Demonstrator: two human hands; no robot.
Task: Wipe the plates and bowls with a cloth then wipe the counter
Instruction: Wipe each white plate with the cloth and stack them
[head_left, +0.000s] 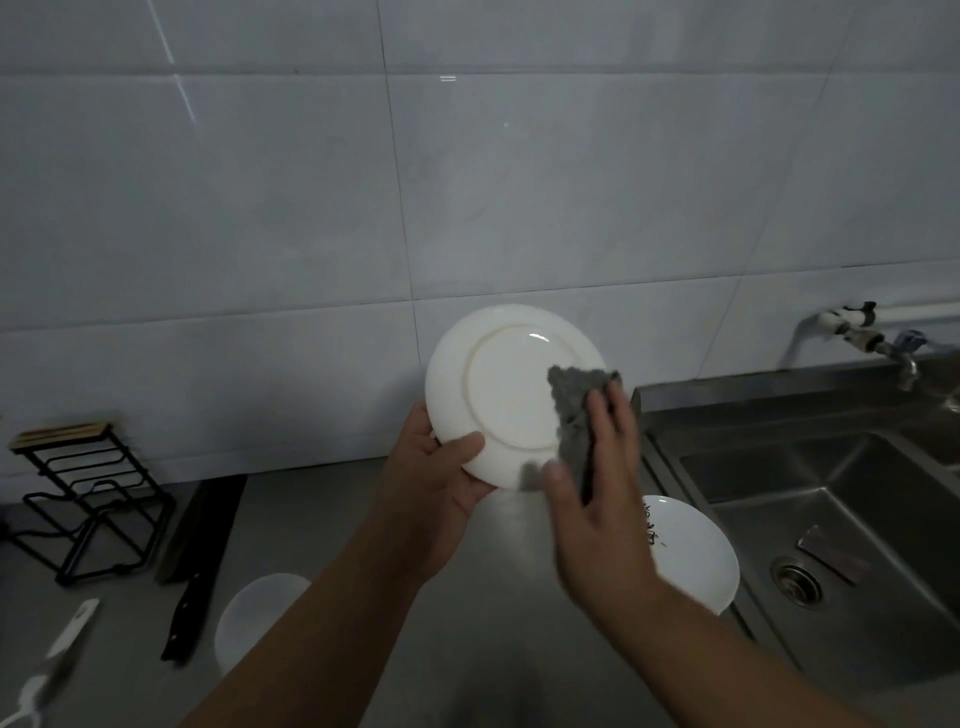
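Left hand (441, 483) grips the upturned plate (509, 384) by its rim, thumb curled onto the base, right hand (597, 467) — blurry, fingers look roughly straight — presses the cloth (574, 400) flat on the edge opposite the left, so I'd rotate the plate and wipe round the rim.

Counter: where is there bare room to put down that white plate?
Bare steel lies behind, between the cleaver and the sink, under the held plate, and in front between the plastic tub and patterned dish. The left end is crowded by the rack and cleaver.
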